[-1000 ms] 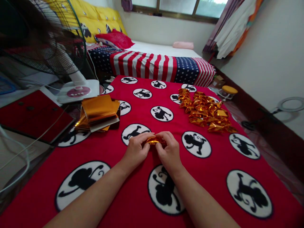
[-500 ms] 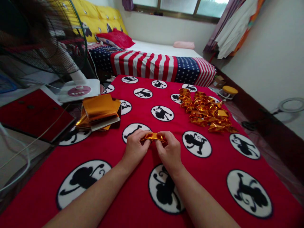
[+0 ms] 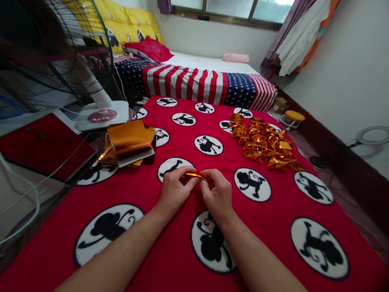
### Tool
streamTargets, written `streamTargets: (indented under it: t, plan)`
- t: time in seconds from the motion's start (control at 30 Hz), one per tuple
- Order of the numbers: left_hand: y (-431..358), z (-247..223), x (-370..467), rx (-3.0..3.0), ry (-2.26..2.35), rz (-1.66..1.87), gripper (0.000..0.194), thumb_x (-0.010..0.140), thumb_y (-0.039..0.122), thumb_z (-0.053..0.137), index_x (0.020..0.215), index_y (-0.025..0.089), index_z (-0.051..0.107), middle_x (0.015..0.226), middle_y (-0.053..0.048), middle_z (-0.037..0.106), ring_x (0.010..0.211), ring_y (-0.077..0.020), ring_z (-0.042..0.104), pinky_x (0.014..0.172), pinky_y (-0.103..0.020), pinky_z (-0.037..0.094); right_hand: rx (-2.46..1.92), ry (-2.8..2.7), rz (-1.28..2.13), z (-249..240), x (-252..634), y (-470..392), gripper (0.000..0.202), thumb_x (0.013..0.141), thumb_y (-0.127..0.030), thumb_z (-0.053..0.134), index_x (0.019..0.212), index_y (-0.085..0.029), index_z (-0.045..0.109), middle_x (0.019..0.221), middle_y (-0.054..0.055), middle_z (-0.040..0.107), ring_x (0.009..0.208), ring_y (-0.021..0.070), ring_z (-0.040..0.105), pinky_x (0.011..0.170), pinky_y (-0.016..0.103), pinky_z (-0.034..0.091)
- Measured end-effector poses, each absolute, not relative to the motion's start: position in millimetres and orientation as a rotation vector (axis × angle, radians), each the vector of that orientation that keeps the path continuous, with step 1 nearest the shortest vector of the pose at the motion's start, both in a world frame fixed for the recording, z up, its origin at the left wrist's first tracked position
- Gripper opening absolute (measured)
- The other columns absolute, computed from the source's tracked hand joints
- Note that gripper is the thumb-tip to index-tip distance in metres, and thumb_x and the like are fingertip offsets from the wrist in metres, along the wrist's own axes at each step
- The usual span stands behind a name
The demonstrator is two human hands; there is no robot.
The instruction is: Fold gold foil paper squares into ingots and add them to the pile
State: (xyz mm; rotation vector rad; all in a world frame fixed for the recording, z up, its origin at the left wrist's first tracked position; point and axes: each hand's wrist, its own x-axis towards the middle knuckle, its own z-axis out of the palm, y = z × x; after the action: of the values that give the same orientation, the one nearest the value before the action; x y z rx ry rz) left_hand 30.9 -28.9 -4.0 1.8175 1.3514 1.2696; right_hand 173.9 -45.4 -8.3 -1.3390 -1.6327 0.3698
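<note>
Between my two hands is a small folded piece of shiny gold foil paper [image 3: 194,174], low over the red cloth. My left hand [image 3: 176,184] pinches its left end with thumb and fingers. Its right end sits in the closed fingers of my right hand [image 3: 216,188]. The thumbs nearly meet at the middle, and the fingers hide part of the paper. Left and beyond my hands lies a loose stack of flat gold paper sheets [image 3: 127,138]. Several folded gold foil pieces [image 3: 261,142] stand clustered at the far right of the cloth.
A red cloth [image 3: 170,259] with black monkey figures in white circles covers the surface. At the left are a running fan [image 3: 101,111], a dark red panel [image 3: 42,144] and white cables. Behind stands a bed [image 3: 194,83]; a yellow-topped stool [image 3: 294,116] is at the right.
The gold paper between my fingers has tilted and now shows a narrower, curved edge. Both hands have barely moved. The stack and the folded pieces stay put.
</note>
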Motion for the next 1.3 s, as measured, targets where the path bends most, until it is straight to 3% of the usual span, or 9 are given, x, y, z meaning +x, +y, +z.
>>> streamTargets:
  t: [0.27,0.4,0.63,1.17,1.3]
  plan:
    - [-28.5,-8.8,30.4,1.802,1.378,1.270,0.029,0.081,0.011,0.054,0.099,0.022,0.074,0.095,-0.002,0.077,0.082,-0.0171,0.071,0.077,-0.026,0.055,-1.370,-1.628,0.352,-8.9,173.9,-45.2,0.022,0.078,-0.008,0.049,0.091,-0.021,0.062,0.084,0.003,0.064,0.075,0.0176,0.059,0.068,0.028,0.046]
    - [-28.7,-8.3,29.7,1.845,1.388,1.281,0.025,0.078,0.012,0.059,0.095,0.020,0.075,0.095,-0.003,0.077,0.085,-0.0183,0.071,0.080,-0.028,0.055,-1.381,-1.630,0.372,-8.8,173.8,-45.2,0.014,0.079,-0.013,0.055,0.088,-0.021,0.062,0.083,0.003,0.064,0.075,0.0181,0.059,0.068,0.028,0.046]
    - [-27.7,-11.1,28.7,1.782,1.405,1.264,0.028,0.078,0.012,0.058,0.097,0.021,0.076,0.096,-0.004,0.077,0.085,-0.0194,0.072,0.082,-0.031,0.057,-1.355,-1.610,0.382,-10.5,175.2,-43.2,0.026,0.077,-0.006,0.047,0.090,-0.021,0.063,0.085,0.004,0.066,0.078,0.0183,0.061,0.071,0.029,0.047]
    - [-28.5,-7.5,28.9,1.825,1.431,1.225,0.025,0.073,0.011,0.063,0.092,0.020,0.077,0.091,-0.004,0.078,0.081,-0.0197,0.073,0.079,-0.030,0.058,-1.409,-1.670,0.361,-10.5,177.9,-42.8,0.016,0.077,-0.013,0.055,0.088,-0.020,0.064,0.085,0.004,0.067,0.077,0.0194,0.062,0.071,0.029,0.048]
    - [-27.3,-9.0,27.9,1.829,1.461,1.194,0.026,0.076,0.012,0.060,0.093,0.021,0.077,0.092,-0.004,0.078,0.082,-0.0197,0.073,0.079,-0.030,0.058,-1.398,-1.656,0.391,-10.6,179.5,-42.7,0.023,0.077,-0.008,0.050,0.089,-0.020,0.065,0.086,0.005,0.069,0.077,0.0191,0.063,0.070,0.029,0.047]
